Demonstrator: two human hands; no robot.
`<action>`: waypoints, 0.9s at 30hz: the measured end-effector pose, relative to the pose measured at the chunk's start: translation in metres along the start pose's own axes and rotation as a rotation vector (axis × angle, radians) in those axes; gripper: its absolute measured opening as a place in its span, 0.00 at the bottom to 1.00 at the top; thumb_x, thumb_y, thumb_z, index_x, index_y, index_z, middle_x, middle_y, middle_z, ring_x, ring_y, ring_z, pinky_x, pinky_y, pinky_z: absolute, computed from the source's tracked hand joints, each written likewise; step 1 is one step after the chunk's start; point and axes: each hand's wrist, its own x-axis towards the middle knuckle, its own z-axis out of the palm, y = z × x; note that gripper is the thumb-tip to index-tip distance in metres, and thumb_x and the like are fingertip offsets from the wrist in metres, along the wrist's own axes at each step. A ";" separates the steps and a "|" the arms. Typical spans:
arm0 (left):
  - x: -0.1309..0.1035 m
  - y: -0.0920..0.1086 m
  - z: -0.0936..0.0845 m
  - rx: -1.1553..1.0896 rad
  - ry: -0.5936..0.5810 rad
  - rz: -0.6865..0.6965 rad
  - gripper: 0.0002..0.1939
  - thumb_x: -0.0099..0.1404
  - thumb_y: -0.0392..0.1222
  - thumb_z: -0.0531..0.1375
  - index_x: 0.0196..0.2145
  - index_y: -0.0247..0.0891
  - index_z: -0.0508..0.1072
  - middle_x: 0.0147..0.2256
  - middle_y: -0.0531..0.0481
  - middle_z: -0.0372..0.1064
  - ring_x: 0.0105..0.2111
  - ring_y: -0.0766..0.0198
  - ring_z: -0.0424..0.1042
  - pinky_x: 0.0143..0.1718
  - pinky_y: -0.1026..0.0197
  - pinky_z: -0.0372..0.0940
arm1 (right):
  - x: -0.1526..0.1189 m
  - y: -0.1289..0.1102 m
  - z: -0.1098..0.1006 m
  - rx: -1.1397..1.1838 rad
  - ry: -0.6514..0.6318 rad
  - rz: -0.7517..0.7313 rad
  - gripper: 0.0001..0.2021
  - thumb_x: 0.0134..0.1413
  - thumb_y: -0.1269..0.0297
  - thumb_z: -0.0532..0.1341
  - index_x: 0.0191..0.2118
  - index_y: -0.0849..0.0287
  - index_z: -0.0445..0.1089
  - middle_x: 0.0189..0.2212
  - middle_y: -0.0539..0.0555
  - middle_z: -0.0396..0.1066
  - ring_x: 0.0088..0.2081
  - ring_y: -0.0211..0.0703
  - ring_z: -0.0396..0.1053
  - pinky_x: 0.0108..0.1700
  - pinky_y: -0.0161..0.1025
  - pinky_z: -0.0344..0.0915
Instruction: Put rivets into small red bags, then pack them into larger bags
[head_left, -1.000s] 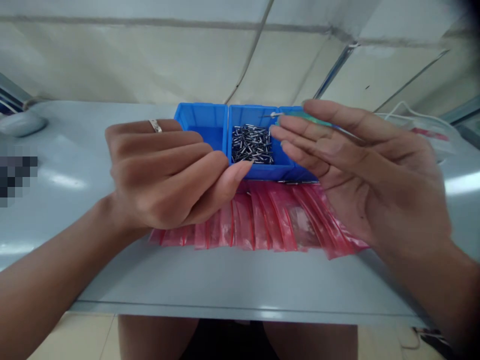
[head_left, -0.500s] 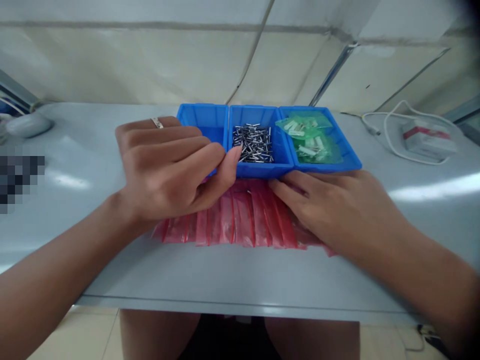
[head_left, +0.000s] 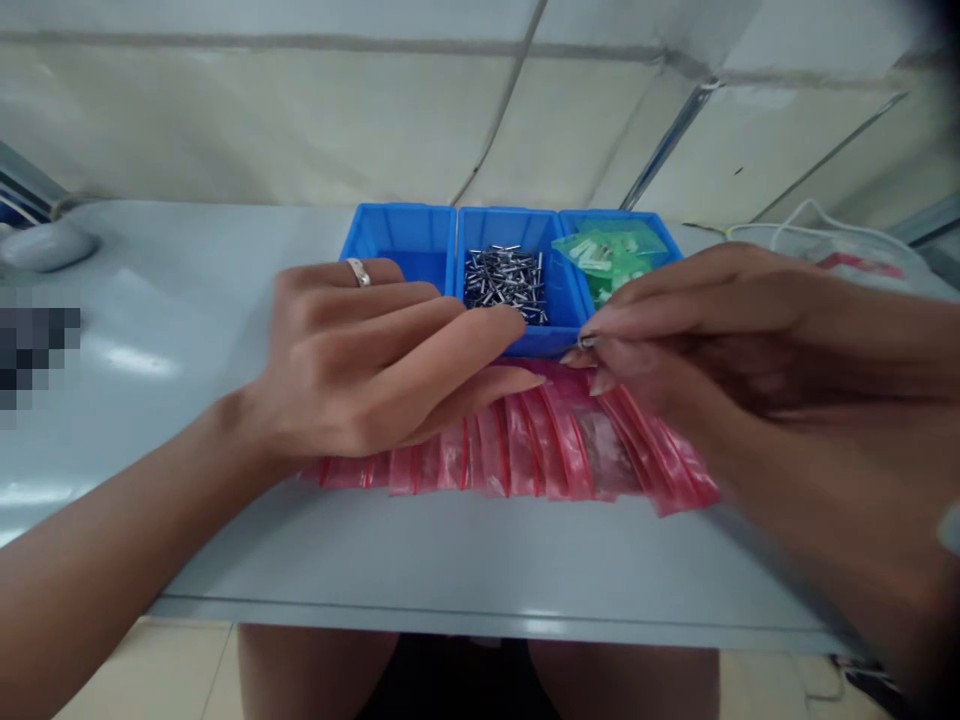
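Observation:
My right hand is closed in a pinch on a small metal pin, just in front of the blue bins. My left hand, with a ring on one finger, hovers over the red plastic bags; its thumb and forefinger are apart, with nothing visible between them. Several of these bags lie overlapping in a row. Behind them, the middle blue bin holds many loose metal pins. Green bags with white pieces lie in the right blue bin, which my right hand partly covers.
The left blue bin stands beside the middle one. A grey mouse-shaped object lies at the far left of the table. A white cable and a partly hidden box are at the back right.
My right hand has lifted off the bags and now shows a pin between its fingertips. My left hand has moved right, its thumb and forefinger parting.

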 end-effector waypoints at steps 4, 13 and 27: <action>-0.004 0.000 -0.004 0.001 -0.011 -0.017 0.06 0.75 0.36 0.69 0.48 0.39 0.77 0.24 0.60 0.70 0.20 0.68 0.67 0.22 0.59 0.63 | 0.005 0.016 0.007 0.457 -0.053 0.078 0.12 0.63 0.75 0.74 0.44 0.47 0.88 0.42 0.42 0.86 0.41 0.37 0.85 0.50 0.34 0.87; -0.007 0.007 -0.010 -0.048 -0.057 -0.135 0.07 0.76 0.38 0.69 0.50 0.41 0.78 0.27 0.58 0.74 0.23 0.66 0.71 0.27 0.56 0.68 | 0.005 0.016 0.011 0.539 -0.080 0.126 0.12 0.61 0.75 0.76 0.42 0.48 0.88 0.42 0.44 0.86 0.45 0.35 0.84 0.49 0.29 0.85; -0.002 0.006 0.002 -0.104 0.006 0.003 0.07 0.78 0.35 0.64 0.38 0.38 0.74 0.27 0.54 0.76 0.24 0.63 0.76 0.24 0.54 0.65 | 0.005 0.020 0.012 0.468 -0.162 0.107 0.12 0.60 0.74 0.76 0.41 0.45 0.88 0.39 0.47 0.86 0.41 0.40 0.85 0.38 0.32 0.84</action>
